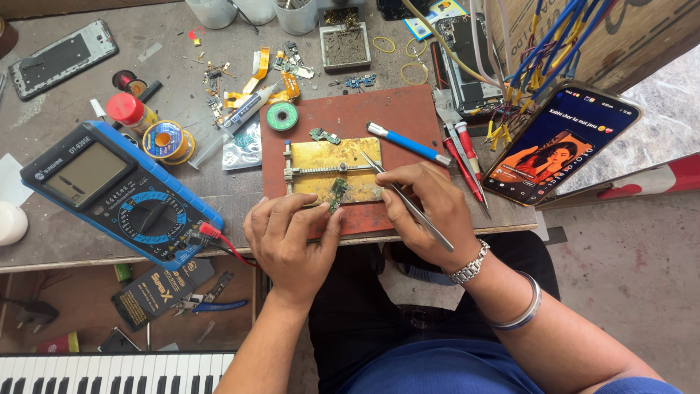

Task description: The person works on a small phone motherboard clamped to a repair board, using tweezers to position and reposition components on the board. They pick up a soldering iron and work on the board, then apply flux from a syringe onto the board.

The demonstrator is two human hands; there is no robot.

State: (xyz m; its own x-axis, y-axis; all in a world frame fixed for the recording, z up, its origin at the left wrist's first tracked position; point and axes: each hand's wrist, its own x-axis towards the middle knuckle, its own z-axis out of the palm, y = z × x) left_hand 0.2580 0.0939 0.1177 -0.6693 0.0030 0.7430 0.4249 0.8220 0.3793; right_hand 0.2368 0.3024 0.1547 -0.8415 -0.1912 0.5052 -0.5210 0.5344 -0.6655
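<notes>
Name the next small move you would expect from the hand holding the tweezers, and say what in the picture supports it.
Probably lowering the tweezers tip onto the small green circuit board. The right hand holds them slanted above the brass holder plate, tip short of the board, while the left hand steadies the board with its fingertips.

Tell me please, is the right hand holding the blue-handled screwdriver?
No, the right hand holds metal tweezers, while the blue-handled screwdriver lies untouched on the red-brown mat.
</notes>
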